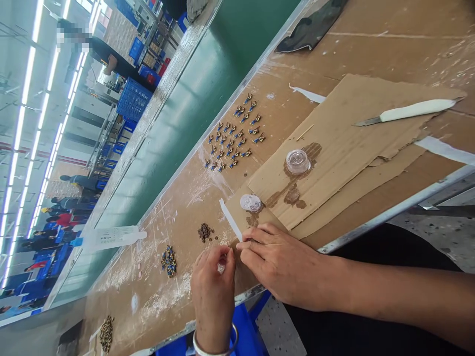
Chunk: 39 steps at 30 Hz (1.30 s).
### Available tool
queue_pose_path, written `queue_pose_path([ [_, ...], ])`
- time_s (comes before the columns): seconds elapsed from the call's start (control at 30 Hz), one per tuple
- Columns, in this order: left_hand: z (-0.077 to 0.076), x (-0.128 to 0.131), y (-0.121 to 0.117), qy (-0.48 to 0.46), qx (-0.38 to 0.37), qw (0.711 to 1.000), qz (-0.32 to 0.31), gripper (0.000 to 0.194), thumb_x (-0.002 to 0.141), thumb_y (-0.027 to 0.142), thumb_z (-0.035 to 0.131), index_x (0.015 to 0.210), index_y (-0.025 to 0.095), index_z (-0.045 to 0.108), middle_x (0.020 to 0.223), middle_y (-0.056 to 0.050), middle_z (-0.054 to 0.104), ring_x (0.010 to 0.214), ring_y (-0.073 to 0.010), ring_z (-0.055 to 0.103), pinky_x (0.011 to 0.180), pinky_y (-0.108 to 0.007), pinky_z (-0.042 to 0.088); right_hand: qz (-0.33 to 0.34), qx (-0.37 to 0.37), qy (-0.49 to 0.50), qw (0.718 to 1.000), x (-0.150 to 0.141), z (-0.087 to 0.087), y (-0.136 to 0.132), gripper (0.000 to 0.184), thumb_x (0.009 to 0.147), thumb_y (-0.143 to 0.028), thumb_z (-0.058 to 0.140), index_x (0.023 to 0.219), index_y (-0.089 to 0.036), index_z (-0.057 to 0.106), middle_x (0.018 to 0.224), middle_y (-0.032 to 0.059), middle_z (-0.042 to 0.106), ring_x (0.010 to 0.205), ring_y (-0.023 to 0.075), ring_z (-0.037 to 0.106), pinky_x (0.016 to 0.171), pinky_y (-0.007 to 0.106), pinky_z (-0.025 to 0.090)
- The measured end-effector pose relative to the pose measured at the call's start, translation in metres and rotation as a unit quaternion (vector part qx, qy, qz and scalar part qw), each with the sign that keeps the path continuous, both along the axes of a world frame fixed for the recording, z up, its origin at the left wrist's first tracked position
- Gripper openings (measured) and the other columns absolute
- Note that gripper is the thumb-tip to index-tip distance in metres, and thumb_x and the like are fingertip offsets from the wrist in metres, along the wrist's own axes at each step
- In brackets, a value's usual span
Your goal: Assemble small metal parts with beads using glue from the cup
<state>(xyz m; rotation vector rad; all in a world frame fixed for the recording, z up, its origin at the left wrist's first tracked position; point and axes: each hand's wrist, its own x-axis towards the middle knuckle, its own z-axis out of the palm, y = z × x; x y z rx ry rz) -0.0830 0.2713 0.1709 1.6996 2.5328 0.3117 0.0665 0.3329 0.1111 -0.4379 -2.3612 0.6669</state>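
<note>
The worktable (315,69) is brown with whitish smears, and the cardboard (345,128) on it is paler tan, blotched with dark brown patches (293,194). The small figures (230,142) mix blue, golden yellow and dark tones; the beads (205,231) are dark brown. To the right, the knife handle (417,110) is white and its blade (368,121) grey. The bottle (115,237) at left is translucent whitish, its cap (76,242) blue. Farther off, the long strip (222,54) is teal green and the crate (133,99) blue.

Desk (193,195): brown top, whitish smears;
Cardboard (337,143): layered, damp patches;
Cloth (315,27): dark, near the far edge;
Figures (230,141): small, blue and yellow, spread out;
Heaps: blue-yellow pieces (169,262); brown bits (204,232); brownish pieces (106,333);
Bottle (115,238): upright, blue-tipped;
Tape (230,220): white strip.
</note>
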Motion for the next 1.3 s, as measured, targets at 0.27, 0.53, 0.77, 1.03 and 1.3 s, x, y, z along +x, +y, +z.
queue_pose_path([
  [0.27, -0.014, -0.002, -0.040, -0.276, 0.178, 0.928, 0.173, 0.021, 0.065, 0.038, 0.075, 0.074, 0.020, 0.071, 0.073, -0.001, 0.071, 0.070, -0.0137, 0.064, 0.068, -0.021, 0.051, 0.030, -0.098, 0.072, 0.992, 0.001, 0.001, 0.000, 0.016, 0.088, -0.007, 0.044, 0.096, -0.012, 0.058, 0.091, 0.0062, 0.060, 0.086, 0.0163, 0.054, 0.078, 0.029, 0.045],
  [0.53, -0.016, 0.039, -0.051, -0.372, 0.326, 0.846, 0.199, 0.020, 0.059, 0.036, 0.080, 0.068, 0.020, 0.071, 0.066, 0.002, 0.070, 0.068, -0.0088, 0.065, 0.072, -0.013, 0.051, 0.082, -0.179, 0.171, 0.965, 0.004, 0.005, -0.006, 0.019, 0.094, -0.020, 0.046, 0.091, -0.013, 0.063, 0.086, 0.0041, 0.064, 0.081, 0.0108, 0.058, 0.076, 0.022, 0.046],
  [0.77, -0.015, 0.051, -0.056, -0.317, 0.379, 0.858, 0.137, 0.014, 0.064, 0.032, 0.078, 0.073, 0.023, 0.072, 0.072, 0.003, 0.072, 0.076, -0.0098, 0.067, 0.080, -0.015, 0.050, 0.095, -0.174, 0.229, 0.953, 0.013, 0.013, -0.007, 0.018, 0.093, -0.018, 0.047, 0.092, -0.010, 0.064, 0.082, 0.0059, 0.064, 0.076, 0.0104, 0.059, 0.073, 0.019, 0.048],
  [1.03, -0.016, 0.056, -0.056, -0.169, 0.410, 0.896, -0.018, 0.003, 0.075, 0.021, 0.067, 0.077, 0.022, 0.069, 0.068, 0.003, 0.067, 0.063, -0.0117, 0.063, 0.087, -0.033, 0.051, 0.111, -0.149, 0.284, 0.941, 0.015, 0.009, -0.008, 0.015, 0.091, -0.014, 0.048, 0.093, -0.010, 0.063, 0.081, 0.0061, 0.065, 0.077, 0.0094, 0.059, 0.072, 0.019, 0.049],
  [1.3, -0.025, 0.051, -0.058, -0.037, 0.444, 0.892, -0.073, 0.010, 0.073, 0.014, 0.068, 0.076, 0.023, 0.066, 0.069, 0.002, 0.070, 0.062, -0.0123, 0.063, 0.084, -0.036, 0.046, 0.124, -0.227, 0.264, 0.929, 0.016, 0.010, -0.008, 0.015, 0.090, -0.018, 0.051, 0.088, -0.013, 0.065, 0.078, 0.0031, 0.066, 0.073, 0.0066, 0.060, 0.070, 0.016, 0.048],
])
